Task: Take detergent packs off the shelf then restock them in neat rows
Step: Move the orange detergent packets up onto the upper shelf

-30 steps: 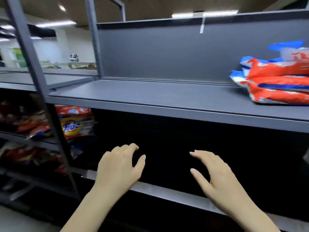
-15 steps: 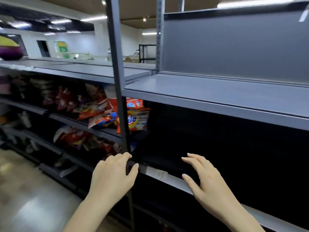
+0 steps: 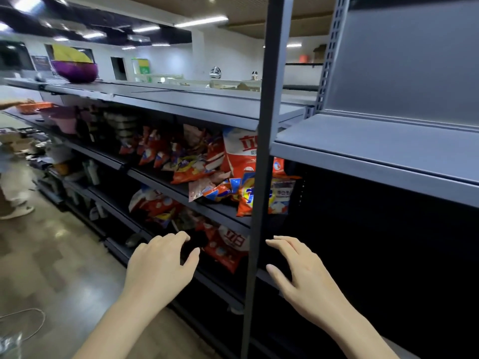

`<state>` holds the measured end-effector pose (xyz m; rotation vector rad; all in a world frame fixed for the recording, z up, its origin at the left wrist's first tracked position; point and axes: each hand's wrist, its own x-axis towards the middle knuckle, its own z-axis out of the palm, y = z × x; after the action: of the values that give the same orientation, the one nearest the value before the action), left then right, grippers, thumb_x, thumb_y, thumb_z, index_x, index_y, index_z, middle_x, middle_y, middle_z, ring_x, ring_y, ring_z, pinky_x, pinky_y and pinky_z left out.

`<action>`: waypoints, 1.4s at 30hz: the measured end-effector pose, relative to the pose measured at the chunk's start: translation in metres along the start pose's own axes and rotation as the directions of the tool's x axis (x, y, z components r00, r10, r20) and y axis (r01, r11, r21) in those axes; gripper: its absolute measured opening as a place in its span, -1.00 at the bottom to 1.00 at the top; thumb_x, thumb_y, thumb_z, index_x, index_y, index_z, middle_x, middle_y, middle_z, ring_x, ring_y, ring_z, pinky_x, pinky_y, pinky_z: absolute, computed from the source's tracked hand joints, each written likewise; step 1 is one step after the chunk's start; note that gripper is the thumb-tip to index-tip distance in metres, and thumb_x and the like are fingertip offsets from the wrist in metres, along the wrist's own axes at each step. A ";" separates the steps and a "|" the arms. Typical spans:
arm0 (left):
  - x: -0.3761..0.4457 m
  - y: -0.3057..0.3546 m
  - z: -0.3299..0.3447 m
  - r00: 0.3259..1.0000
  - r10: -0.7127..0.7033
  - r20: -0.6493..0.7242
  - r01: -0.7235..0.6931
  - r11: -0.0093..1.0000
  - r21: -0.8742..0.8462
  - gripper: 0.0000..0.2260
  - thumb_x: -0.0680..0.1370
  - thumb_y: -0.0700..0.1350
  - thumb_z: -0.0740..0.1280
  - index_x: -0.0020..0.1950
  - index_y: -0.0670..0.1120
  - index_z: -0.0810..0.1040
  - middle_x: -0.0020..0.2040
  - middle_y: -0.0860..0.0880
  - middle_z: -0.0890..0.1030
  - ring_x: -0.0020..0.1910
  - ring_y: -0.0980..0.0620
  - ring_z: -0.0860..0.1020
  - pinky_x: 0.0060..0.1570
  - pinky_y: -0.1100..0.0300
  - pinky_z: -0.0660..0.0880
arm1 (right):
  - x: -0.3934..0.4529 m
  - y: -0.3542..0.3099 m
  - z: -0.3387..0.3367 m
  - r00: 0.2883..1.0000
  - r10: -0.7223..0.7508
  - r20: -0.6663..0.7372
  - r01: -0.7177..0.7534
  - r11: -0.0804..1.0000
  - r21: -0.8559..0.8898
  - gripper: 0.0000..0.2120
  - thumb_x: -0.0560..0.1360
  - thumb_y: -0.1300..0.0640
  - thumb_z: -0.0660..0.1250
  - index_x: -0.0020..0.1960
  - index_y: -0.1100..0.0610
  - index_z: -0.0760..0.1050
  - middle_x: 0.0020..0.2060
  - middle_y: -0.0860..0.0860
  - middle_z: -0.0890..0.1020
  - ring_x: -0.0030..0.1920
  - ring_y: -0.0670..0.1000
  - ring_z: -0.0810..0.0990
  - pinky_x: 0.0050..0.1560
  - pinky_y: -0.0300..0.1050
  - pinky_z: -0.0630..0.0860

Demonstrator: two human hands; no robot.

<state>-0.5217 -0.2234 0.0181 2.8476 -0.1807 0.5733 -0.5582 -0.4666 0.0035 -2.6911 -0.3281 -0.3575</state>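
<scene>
Hands, two. Left hand (image 3: 162,265): fingers loosely spread, holding nothing. Right hand (image 3: 303,275): fingers spread and relaxed, holding nothing.

Upright post (image 3: 261,177), one, dark grey, standing between the two hands, just left of the right fingertips.

Detergent packs, red and orange: one large pack (image 3: 228,248) just beyond the left fingertips, on the shelf tier at their level; a loose heap (image 3: 233,174) on the tier above the fingers, number not countable; a smaller heap (image 3: 155,206) up and left of the left fingers.

Grey shelf (image 3: 375,149), one, bare, above the right fingers.

Purple bowl (image 3: 75,71), one, on the top shelf, far left of both hands.
</scene>
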 end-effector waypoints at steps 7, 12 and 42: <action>0.071 -0.052 0.024 1.000 0.013 0.015 -0.013 1.000 0.012 -0.63 0.57 0.20 0.09 0.32 0.12 0.41 -0.03 0.15 0.56 0.02 0.13 0.51 0.04 0.21 0.37 | 0.079 -0.019 0.046 1.000 -0.014 0.027 0.014 1.000 0.007 -0.59 0.59 -0.15 0.11 0.42 -0.18 0.19 0.35 -0.29 0.27 0.35 -0.25 0.25 0.34 -0.31 0.22; 0.106 -0.094 0.036 1.000 0.016 0.016 -0.016 0.999 0.034 -0.61 0.58 0.22 0.07 0.34 0.11 0.39 0.05 0.17 0.57 0.01 0.16 0.52 -0.03 0.23 0.38 | 0.129 -0.031 0.069 0.998 -0.022 0.052 0.022 1.000 -0.001 -0.61 0.59 -0.15 0.12 0.40 -0.18 0.20 0.31 -0.30 0.28 0.32 -0.24 0.29 0.28 -0.32 0.26; 0.363 -0.362 0.101 0.900 0.387 0.203 -0.366 0.921 -0.134 -0.62 0.58 0.18 0.10 0.31 0.05 0.41 0.14 0.12 0.56 0.14 0.08 0.51 0.06 0.14 0.41 | 0.349 -0.179 0.201 0.910 0.369 -0.188 -0.404 0.891 -0.207 -0.63 0.55 -0.03 0.25 0.32 0.01 0.37 0.29 -0.11 0.41 0.29 0.02 0.35 0.21 -0.07 0.38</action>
<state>-0.0924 0.0736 -0.0012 2.7913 -0.7925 0.2932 -0.2399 -0.1618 -0.0079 -2.8566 0.3169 -0.4914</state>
